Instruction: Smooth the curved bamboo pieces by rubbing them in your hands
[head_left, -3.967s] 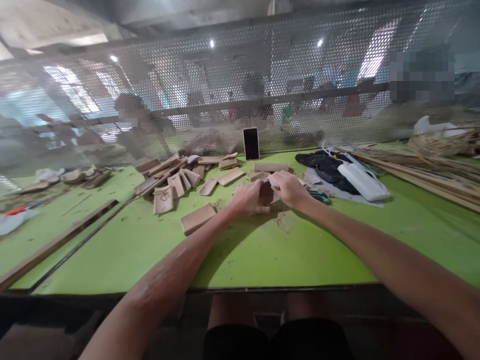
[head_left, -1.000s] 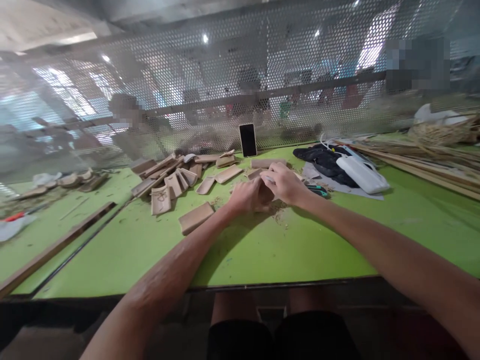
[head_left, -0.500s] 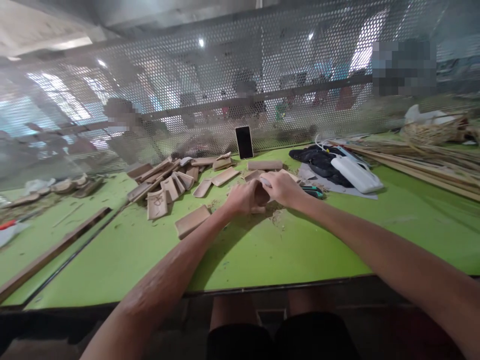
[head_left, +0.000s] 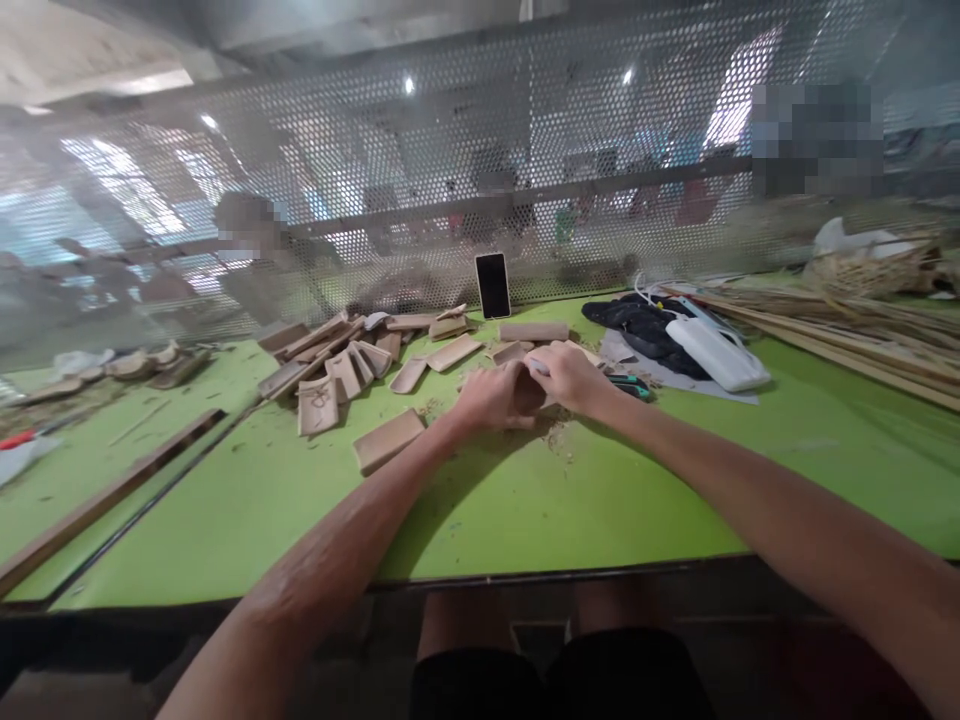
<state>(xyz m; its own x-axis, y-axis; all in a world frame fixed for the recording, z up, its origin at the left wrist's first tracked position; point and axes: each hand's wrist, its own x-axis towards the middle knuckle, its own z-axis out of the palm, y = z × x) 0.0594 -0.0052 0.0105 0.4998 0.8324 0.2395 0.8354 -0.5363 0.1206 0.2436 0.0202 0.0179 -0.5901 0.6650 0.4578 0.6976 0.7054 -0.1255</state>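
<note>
My left hand [head_left: 486, 395] is closed round a curved brown bamboo piece [head_left: 529, 396], whose hollow inner side faces me just above the green table. My right hand [head_left: 574, 378] is closed at the top right edge of that bamboo piece. A small pale grey thing [head_left: 538, 367] shows between its thumb and fingers; I cannot make out its kind. Wood shavings [head_left: 556, 432] lie under both hands. Beside my right wrist is a black and green cutter knife [head_left: 631, 386]. Another bamboo piece [head_left: 390, 440] lies left of my left hand.
A heap of cut bamboo pieces [head_left: 337, 370] covers the back left. A phone [head_left: 493, 285] leans on the perforated metal screen [head_left: 420, 180]. To the right lie a black cloth [head_left: 649, 325], a white power bank [head_left: 718, 353] and long bamboo strips [head_left: 840, 335]. A wooden bar [head_left: 112, 495] lies left.
Both hands stay together at the bamboo piece and have shifted only slightly. The whole view has moved a little to the right in the picture.
</note>
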